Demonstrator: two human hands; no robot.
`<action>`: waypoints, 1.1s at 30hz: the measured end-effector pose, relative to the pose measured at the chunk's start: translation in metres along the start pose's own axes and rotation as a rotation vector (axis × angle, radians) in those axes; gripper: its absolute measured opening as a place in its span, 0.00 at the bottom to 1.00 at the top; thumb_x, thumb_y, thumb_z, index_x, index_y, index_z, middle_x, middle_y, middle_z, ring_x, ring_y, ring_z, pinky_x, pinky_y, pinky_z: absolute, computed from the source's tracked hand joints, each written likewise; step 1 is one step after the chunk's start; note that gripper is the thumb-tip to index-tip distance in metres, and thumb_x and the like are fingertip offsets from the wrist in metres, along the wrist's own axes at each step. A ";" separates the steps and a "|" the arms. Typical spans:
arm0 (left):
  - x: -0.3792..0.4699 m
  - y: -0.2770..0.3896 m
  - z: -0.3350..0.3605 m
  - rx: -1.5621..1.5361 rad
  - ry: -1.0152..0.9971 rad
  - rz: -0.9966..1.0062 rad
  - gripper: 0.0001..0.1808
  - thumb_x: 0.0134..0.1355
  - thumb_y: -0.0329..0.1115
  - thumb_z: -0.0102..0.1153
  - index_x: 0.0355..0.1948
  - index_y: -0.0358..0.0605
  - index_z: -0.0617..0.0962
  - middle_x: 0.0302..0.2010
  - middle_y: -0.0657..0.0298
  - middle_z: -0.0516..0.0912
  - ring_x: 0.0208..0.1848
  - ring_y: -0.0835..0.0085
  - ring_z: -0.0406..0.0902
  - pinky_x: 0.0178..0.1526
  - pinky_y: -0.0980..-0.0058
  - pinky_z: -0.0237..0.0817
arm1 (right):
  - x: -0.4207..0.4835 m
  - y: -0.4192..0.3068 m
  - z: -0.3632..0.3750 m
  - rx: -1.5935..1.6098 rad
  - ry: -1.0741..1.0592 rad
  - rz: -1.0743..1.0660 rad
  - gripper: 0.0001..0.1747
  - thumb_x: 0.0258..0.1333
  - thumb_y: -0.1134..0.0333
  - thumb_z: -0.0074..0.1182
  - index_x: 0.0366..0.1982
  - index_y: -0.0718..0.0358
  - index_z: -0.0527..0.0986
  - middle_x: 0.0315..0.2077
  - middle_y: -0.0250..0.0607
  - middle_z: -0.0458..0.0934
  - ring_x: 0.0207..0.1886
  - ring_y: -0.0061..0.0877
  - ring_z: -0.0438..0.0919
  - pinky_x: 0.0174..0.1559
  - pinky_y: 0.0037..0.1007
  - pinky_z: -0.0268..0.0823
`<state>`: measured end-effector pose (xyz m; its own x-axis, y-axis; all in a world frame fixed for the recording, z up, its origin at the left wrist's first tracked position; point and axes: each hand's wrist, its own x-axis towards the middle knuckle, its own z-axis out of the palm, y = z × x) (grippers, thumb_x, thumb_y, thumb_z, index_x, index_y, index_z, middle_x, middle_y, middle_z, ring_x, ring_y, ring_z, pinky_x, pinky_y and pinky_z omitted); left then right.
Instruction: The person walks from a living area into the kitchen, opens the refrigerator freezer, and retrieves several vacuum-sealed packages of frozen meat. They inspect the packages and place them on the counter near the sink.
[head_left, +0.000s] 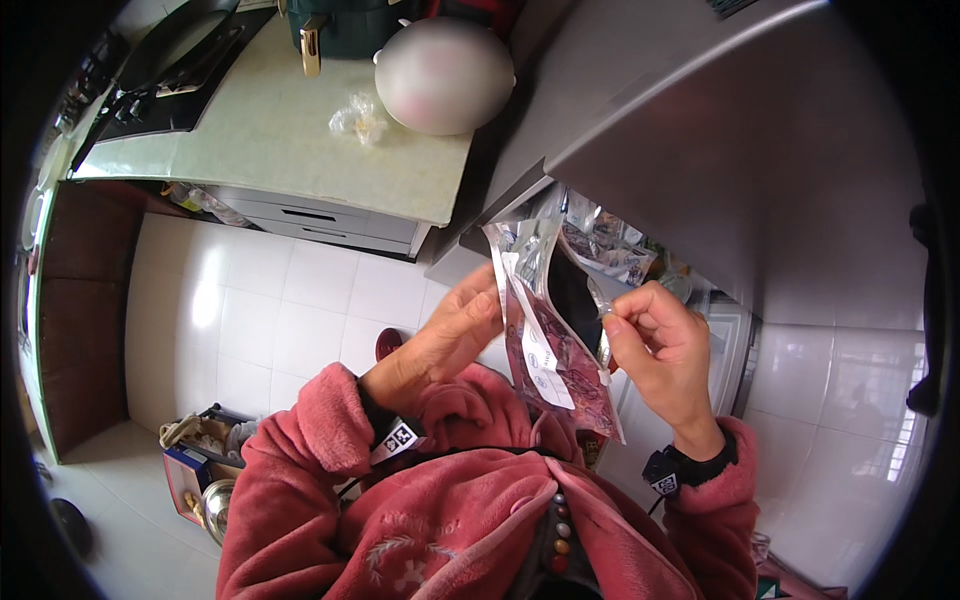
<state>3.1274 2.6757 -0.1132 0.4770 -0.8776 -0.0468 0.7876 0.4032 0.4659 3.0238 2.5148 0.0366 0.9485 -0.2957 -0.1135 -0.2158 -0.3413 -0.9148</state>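
In front of my chest, a clear printed zip bag (574, 367) hangs tilted, with its mouth spread apart. My left hand (465, 315) grips its left edge, and some of those fingers are hidden behind the plastic. Thumb and forefinger of my right hand (660, 345) pinch the opposite lip of the mouth. A white slider (604, 377) sits low on the zip track, near the right side. The bag has a white strip (536, 345) with writing. Whether anything lies inside is hard to tell. Just beyond it, filled plastic bags (611, 251) lie in an open fridge compartment.
The grey fridge door (750, 172) stands open to the right. Ahead, the counter (292, 127) bears crumpled plastic (358, 120), a white round-topped object (446, 75), a green pot (345, 30) and a black pan (176, 45). A box (187, 480) is on the floor at left.
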 end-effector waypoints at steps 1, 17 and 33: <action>-0.001 -0.003 0.001 -0.103 -0.042 -0.045 0.43 0.57 0.52 0.66 0.66 0.43 0.62 0.57 0.61 0.74 0.60 0.67 0.71 0.63 0.64 0.61 | 0.002 0.001 0.001 0.045 -0.012 0.004 0.02 0.58 0.78 0.53 0.31 0.67 0.72 0.21 0.29 0.76 0.23 0.10 0.74 0.26 0.16 0.66; -0.020 0.009 0.027 -0.021 0.226 -0.252 0.29 0.62 0.34 0.59 0.61 0.37 0.66 0.52 0.51 0.79 0.51 0.60 0.80 0.55 0.61 0.74 | 0.003 0.056 -0.007 0.250 -0.183 0.270 0.14 0.60 0.64 0.60 0.40 0.67 0.74 0.31 0.31 0.79 0.30 0.11 0.74 0.33 0.17 0.66; -0.023 0.010 0.024 0.187 0.423 -0.255 0.20 0.60 0.29 0.63 0.53 0.42 0.75 0.45 0.60 0.83 0.45 0.68 0.82 0.48 0.65 0.77 | -0.010 0.096 -0.006 0.239 -0.174 0.207 0.13 0.60 0.66 0.59 0.28 0.70 0.76 0.20 0.29 0.76 0.26 0.11 0.69 0.28 0.20 0.62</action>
<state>3.1152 2.6935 -0.0864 0.4252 -0.7452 -0.5136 0.8346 0.1033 0.5412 2.9922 2.4795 -0.0474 0.9200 -0.1731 -0.3515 -0.3668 -0.0654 -0.9280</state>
